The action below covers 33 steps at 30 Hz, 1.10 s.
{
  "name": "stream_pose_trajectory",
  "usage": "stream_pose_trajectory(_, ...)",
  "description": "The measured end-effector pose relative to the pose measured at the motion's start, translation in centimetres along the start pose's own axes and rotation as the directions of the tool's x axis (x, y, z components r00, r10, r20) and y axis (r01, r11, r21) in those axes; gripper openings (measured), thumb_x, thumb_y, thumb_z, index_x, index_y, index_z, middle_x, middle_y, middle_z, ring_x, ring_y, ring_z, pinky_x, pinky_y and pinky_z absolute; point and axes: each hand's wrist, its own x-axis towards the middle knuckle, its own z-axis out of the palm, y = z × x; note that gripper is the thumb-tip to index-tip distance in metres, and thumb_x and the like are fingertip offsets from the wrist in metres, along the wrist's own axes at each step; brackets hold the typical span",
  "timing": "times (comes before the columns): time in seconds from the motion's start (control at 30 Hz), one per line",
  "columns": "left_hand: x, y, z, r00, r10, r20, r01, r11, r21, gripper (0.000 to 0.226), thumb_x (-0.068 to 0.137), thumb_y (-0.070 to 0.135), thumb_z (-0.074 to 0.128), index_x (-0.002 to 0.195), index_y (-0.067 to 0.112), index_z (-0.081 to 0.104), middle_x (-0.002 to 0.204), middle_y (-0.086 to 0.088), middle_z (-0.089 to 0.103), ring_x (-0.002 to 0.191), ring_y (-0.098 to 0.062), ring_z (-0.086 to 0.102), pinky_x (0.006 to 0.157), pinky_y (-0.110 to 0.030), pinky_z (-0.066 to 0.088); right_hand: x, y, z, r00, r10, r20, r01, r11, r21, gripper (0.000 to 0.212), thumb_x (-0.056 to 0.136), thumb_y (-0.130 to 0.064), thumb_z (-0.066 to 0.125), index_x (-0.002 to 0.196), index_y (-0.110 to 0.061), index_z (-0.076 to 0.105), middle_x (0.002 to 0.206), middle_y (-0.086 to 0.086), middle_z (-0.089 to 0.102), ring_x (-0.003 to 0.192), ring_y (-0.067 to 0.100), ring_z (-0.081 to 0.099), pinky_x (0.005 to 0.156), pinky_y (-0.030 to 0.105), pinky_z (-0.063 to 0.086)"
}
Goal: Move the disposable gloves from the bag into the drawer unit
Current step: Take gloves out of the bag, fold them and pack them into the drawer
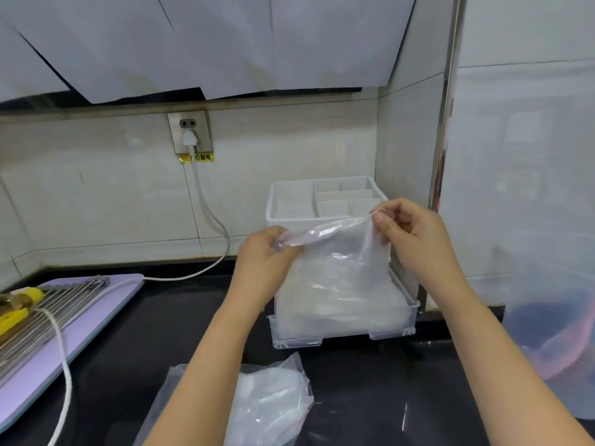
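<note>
The gloves (338, 249) were pinched along their upper edge by both hands, which were held apart. The lower, left end was gripped by the curled fingers and thumb of the left hand (267, 255), and the higher, right end was pinched between thumb and forefinger of the right hand (412, 233). That edge was stretched across from left to right, rising towards the right hand, and the clear film hung down from it in front of the drawer unit (291, 219). The long axis was judged to run downward, towards the pulled-out drawer (344, 338) at the unit's base. Whether one glove or several were held could not be told, nor where the fingers of the gloves pointed.

Clear film was seen lying in the drawer, and the hanging lower end seemed to merge with it, so that it could not be told whether they touched. From this it was judged that part of the transfer had been done. The held film was not yet let go, and a whitish wad was seen inside the bag (270, 403), which lay near the person on the dark counter (370, 381), so more was judged to be left.

Further out to the left, a lilac board (122, 288) with a wire rack (64, 304) on it was seen, and a white cable (211, 217) was plugged into the wall socket (190, 133). A translucent tub (553, 317) stood at the right
</note>
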Motion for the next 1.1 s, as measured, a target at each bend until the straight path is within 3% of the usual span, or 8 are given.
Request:
stream_pose_trajectory(0.1, 0.7, 0.5, 0.3, 0.969, 0.148, -0.197, -0.158, 0.987, -0.034, 0.019, 0.086, 0.008, 0.059, 0.086, 0.025, 0.067, 0.085, 0.012, 0.067, 0.079, 0.003, 0.059, 0.067, -0.006, 0.043, 0.7, 0.5, -0.3, 1.0, 0.011, -0.007, -0.011, 0.999, -0.042, 0.009, 0.088, -0.02, 0.066, 0.082, -0.026, 0.07, 0.068, -0.026, 0.063, 0.053, 0.001, 0.047, 0.055, 0.008, 0.037)
stream_pose_trajectory(0.23, 1.0, 0.8, 0.8, 0.817, 0.446, -0.365, -0.419, 0.895, 0.153, 0.031, 0.077, -0.005, 0.058, 0.098, 0.016, 0.067, 0.099, 0.012, 0.059, 0.096, 0.006, 0.053, 0.084, -0.004, 0.037, 1.5, 0.4, -0.4, 0.993, 0.085, 0.084, -0.105, 0.957, 0.272, 0.006, 0.092, -0.008, 0.059, 0.09, -0.009, 0.065, 0.094, -0.001, 0.07, 0.058, 0.012, 0.066, 0.056, 0.022, 0.049)
stream_pose_trajectory(0.33, 1.5, 0.8, 0.7, 0.748, 0.593, -0.298, -0.526, 0.804, 0.277, 0.03, 0.072, -0.002, 0.059, 0.099, 0.01, 0.066, 0.102, 0.009, 0.055, 0.1, -0.01, 0.052, 0.087, -0.008, 0.037, 1.7, 0.3, -1.2, 0.977, 0.022, 0.213, -0.11, 0.905, 0.411, 0.008, 0.091, 0.0, 0.055, 0.09, -0.006, 0.062, 0.097, 0.014, 0.071, 0.091, 0.023, 0.071, 0.077, 0.025, 0.056)
stream_pose_trajectory(0.4, 1.6, 0.7, 0.5, 0.756, 0.643, -0.126, -0.579, 0.745, 0.33, 0.022, 0.075, 0.006, 0.063, 0.097, 0.01, 0.065, 0.1, 0.01, 0.055, 0.099, -0.012, 0.049, 0.087, -0.007, 0.033, 1.7, 0.3, -2.0, 0.96, 0.017, 0.281, -0.108, 0.943, 0.313, 0.013, 0.09, 0.003, 0.056, 0.086, -0.007, 0.062, 0.094, 0.014, 0.071, 0.094, 0.021, 0.071, 0.083, 0.025, 0.055)
stream_pose_trajectory(0.57, 1.3, 0.1, -0.3, 0.874, 0.363, 0.324, -0.486, 0.677, 0.552, 0.024, 0.087, 0.015, 0.064, 0.111, 0.017, 0.069, 0.121, 0.009, 0.056, 0.118, -0.013, 0.039, 0.086, -0.01, 0.024, 1.5, 0.6, -3.2, 0.899, 0.153, 0.41, -0.002, 0.938, -0.345, 0.022, 0.087, -0.007, 0.058, 0.078, -0.025, 0.066, 0.091, -0.007, 0.071, 0.09, 0.006, 0.067, 0.09, 0.03, 0.052)
stream_pose_trajectory(0.73, 0.5, -0.1, -0.7, 0.91, 0.045, 0.412, -0.338, 0.656, 0.675, 0.048, 0.086, -0.001, 0.051, 0.125, 0.026, 0.061, 0.137, 0.005, 0.051, 0.129, -0.015, 0.038, 0.103, -0.022, 0.032, 0.8, 0.6, -2.1, 0.76, 0.329, 0.56, 0.076, 0.81, -0.581, 0.022, 0.084, -0.007, 0.054, 0.075, -0.023, 0.066, 0.103, -0.014, 0.069, 0.099, 0.003, 0.064, 0.092, 0.028, 0.051)
stream_pose_trajectory(0.93, -1.4, 1.3, 0.3, 0.882, 0.162, 0.442, -0.387, 0.784, 0.485, 0.078, 0.076, 0.045, 0.073, 0.142, 0.037, 0.033, 0.141, 0.018, 0.04, 0.13, -0.003, 0.035, 0.101, -0.017, 0.028, 0.5, -0.3, -0.9, 0.909, 0.059, 0.414, 0.057, 0.964, -0.261, 0.024, 0.085, 0.0, 0.06, 0.077, -0.021, 0.069, 0.105, -0.014, 0.07, 0.097, -0.009, 0.063, 0.088, 0.015, 0.05)
stream_pose_trajectory(1.1, -0.7, -0.2, 3.2, 0.915, 0.389, 0.107, -0.391, 0.793, 0.467, 0.03, 0.078, -0.002, 0.058, 0.095, 0.021, 0.053, 0.089, 0.009, 0.052, 0.084, -0.013, 0.051, 0.07, -0.029, 0.044, 0.2, -0.8, -1.2, 0.931, -0.059, 0.359, 0.088, 0.994, -0.066, 0.026, 0.083, 0.01, 0.058, 0.072, -0.012, 0.066, 0.113, -0.014, 0.068, 0.107, -0.005, 0.06, 0.092, 0.013, 0.046)
